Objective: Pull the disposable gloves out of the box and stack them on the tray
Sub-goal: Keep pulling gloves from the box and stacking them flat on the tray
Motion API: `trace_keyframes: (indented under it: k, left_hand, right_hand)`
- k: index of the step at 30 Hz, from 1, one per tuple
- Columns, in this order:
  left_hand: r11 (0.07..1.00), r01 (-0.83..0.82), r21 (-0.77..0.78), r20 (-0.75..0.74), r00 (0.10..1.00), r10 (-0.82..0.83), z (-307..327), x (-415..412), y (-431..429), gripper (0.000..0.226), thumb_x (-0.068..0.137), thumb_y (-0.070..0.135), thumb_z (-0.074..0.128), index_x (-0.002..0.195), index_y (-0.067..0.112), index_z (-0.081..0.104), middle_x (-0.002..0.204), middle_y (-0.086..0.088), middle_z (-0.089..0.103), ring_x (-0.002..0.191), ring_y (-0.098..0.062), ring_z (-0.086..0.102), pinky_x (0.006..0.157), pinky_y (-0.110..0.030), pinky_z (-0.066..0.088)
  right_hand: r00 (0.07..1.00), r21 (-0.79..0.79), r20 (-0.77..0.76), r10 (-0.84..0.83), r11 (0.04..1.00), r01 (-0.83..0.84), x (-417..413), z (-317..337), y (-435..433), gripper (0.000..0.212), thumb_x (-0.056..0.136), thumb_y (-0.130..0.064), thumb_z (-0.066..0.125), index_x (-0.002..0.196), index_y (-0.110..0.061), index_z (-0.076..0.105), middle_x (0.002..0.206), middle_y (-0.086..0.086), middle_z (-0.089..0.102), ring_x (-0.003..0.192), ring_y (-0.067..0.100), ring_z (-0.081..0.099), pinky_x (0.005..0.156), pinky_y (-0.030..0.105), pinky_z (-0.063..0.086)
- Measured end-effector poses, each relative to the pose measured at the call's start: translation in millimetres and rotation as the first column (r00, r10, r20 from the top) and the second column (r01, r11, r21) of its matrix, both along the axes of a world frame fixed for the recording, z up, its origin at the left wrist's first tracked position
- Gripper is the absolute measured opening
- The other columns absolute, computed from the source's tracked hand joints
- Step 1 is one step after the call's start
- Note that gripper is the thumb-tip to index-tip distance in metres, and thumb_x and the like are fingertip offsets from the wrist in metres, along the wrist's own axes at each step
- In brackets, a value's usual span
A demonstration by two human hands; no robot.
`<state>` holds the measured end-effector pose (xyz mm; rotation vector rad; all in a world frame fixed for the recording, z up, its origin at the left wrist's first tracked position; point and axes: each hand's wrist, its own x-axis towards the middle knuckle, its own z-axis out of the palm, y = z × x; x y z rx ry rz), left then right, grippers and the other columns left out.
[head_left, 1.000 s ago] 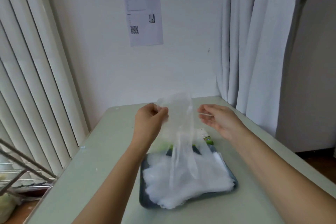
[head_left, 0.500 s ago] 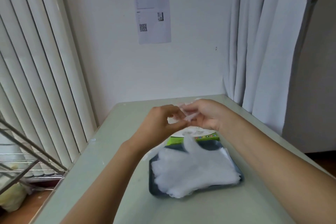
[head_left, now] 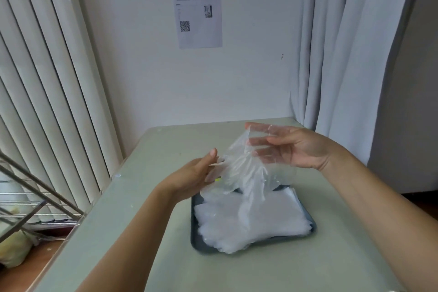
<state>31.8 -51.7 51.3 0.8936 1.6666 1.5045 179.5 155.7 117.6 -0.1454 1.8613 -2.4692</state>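
The right hand (head_left: pixel 294 147), right of centre, lies with its fingers straight and spread, not clenched, and the upper end of a thin, clear, crinkled glove (head_left: pixel 244 168) is draped over them, so the fingers show through the film. The left hand (head_left: pixel 194 175), lower and left of centre, meets the glove's other edge at its nearly straight fingertips with the thumb raised; whether it pinches the film cannot be told. From the two hands the glove sags in soft folds, its tail touching the stack (head_left: pixel 256 223), a flat, milky pile of like gloves with scalloped finger ends. The stack fills a dark, round-cornered tray (head_left: pixel 195 242) on the smooth, pale green table (head_left: pixel 132 220) in the lower middle of the frame. A speck of bright green box (head_left: pixel 218 179) shows behind the film. Ribbed blinds (head_left: pixel 47 102) hang at left, a pleated curtain (head_left: pixel 343 54) at right.
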Motion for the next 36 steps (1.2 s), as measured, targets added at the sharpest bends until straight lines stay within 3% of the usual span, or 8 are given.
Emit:
trace_keyframes:
  k: [4,8,12,18,22,25,31,36]
  left_hand:
    - [0.993,0.088,0.075,0.126,0.987,-0.097,-9,3,11,0.098,0.062,0.060,0.079,0.137,0.004,0.049,0.135,-0.014,0.058,0.127,-0.027,0.052,0.108,-0.041,0.041]
    - [0.976,-0.089,0.197,0.231,0.972,0.042,-6,-2,22,0.070,0.075,0.013,0.078,0.137,0.000,0.048,0.120,-0.014,0.064,0.107,-0.024,0.064,0.094,-0.029,0.052]
    - [0.943,-0.248,0.220,0.032,0.968,0.247,-1,-11,21,0.062,0.081,-0.001,0.068,0.138,0.006,0.045,0.082,-0.003,0.068,0.081,-0.011,0.067,0.082,-0.020,0.053]
    - [0.896,-0.334,0.292,-0.237,0.882,0.406,22,-22,19,0.084,0.080,-0.010,0.069,0.149,0.015,0.029,0.082,0.001,0.072,0.074,-0.006,0.067,0.074,-0.012,0.050]
    - [0.897,-0.261,0.357,-0.619,0.653,0.436,16,-9,9,0.082,0.081,-0.003,0.071,0.148,0.024,0.031,0.083,0.010,0.070,0.082,-0.003,0.066,0.085,-0.011,0.048]
    - [0.926,-0.188,0.326,-0.819,0.433,0.376,-10,2,3,0.077,0.081,0.004,0.073,0.141,0.033,0.035,0.085,0.021,0.063,0.086,0.002,0.062,0.081,-0.003,0.043]
    - [0.990,-0.076,0.118,-0.946,0.293,0.135,-73,18,4,0.048,0.083,0.008,0.064,0.119,0.032,0.044,0.084,0.010,0.065,0.079,-0.007,0.054,0.074,-0.015,0.043]
    - [0.990,-0.118,-0.076,-0.969,0.244,-0.045,-87,20,8,0.065,0.088,0.011,0.055,0.140,0.040,0.028,0.092,0.000,0.065,0.076,-0.011,0.053,0.069,-0.015,0.036]
  right_hand:
    - [0.999,0.002,0.003,0.045,0.999,-0.045,3,-6,18,0.039,0.077,-0.006,0.059,0.114,-0.013,0.071,0.105,0.013,0.072,0.088,0.027,0.072,0.078,0.032,0.058]
    - [0.996,0.170,0.050,-0.080,0.983,0.070,0,-11,35,0.037,0.084,-0.001,0.049,0.115,-0.006,0.067,0.105,0.014,0.071,0.089,0.026,0.071,0.081,0.030,0.056]
    - [0.979,0.441,0.090,-0.184,0.888,0.126,-6,-17,48,0.038,0.081,-0.004,0.062,0.119,-0.006,0.061,0.110,0.011,0.071,0.098,0.019,0.069,0.079,0.020,0.054]
    - [0.863,0.823,-0.319,-0.391,0.337,0.457,-30,-18,40,0.005,0.076,-0.011,0.079,0.078,-0.008,0.075,0.082,-0.009,0.074,0.059,0.002,0.051,0.058,0.007,0.036]
    - [0.585,0.598,-0.785,-0.203,-0.004,0.801,-25,-50,37,0.011,0.076,-0.012,0.078,0.072,-0.020,0.071,0.074,-0.012,0.064,0.071,0.001,0.047,0.068,0.010,0.035]
    - [0.468,0.466,-0.884,-0.003,-0.092,0.880,-7,-88,35,0.005,0.079,-0.012,0.071,0.074,-0.012,0.070,0.076,-0.005,0.064,0.076,0.014,0.048,0.071,0.019,0.040]
    - [0.614,0.572,-0.775,0.148,-0.247,0.782,27,-157,40,0.033,0.060,0.007,0.071,0.082,-0.018,0.072,0.082,-0.002,0.062,0.082,0.017,0.047,0.070,0.028,0.041]
    - [0.747,0.716,-0.661,0.076,-0.233,0.658,38,-165,38,0.059,0.037,0.017,0.078,0.082,-0.020,0.075,0.081,-0.005,0.060,0.087,0.013,0.045,0.071,0.019,0.033]
